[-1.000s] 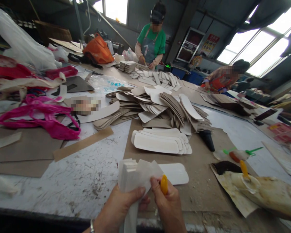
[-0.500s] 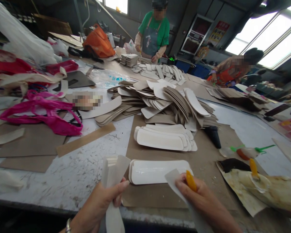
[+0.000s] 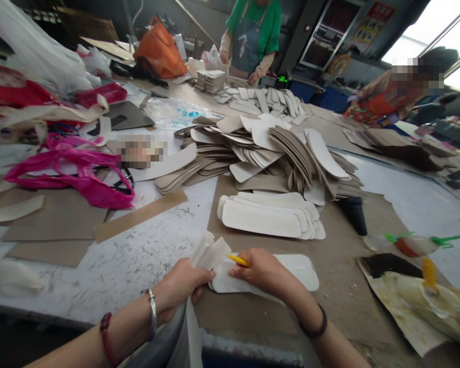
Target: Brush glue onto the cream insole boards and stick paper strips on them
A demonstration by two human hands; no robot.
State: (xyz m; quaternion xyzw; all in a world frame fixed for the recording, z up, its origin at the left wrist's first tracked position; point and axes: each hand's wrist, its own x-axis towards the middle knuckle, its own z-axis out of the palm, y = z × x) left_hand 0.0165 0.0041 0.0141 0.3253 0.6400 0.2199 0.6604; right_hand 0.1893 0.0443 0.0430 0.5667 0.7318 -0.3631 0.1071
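My left hand (image 3: 184,285) is closed around a bundle of thin white strips (image 3: 209,250) that fans out above the thumb and hangs below the table edge. My right hand (image 3: 262,271) is closed on a slim yellow tool (image 3: 237,259) whose tip points left; its kind is unclear. The right fingertips are at the left part of a glossy white curved piece (image 3: 302,273), close to my left thumb. A pale strip's edge shows under the right hand; whether the fingers grip it is hidden. Behind lies a fanned stack of white pieces (image 3: 260,217).
A big heap of grey-brown and white cut pieces (image 3: 291,153) fills the middle. A dark cone (image 3: 352,214) and a glue-stained container with a yellow handle (image 3: 429,276) are at right. At left lies a pink bag (image 3: 72,179). Two people (image 3: 253,41) work across the table.
My right hand has moved left over the white piece, close to my left hand. The strip bundle in my left hand has shifted right and now leans. The view has turned slightly.
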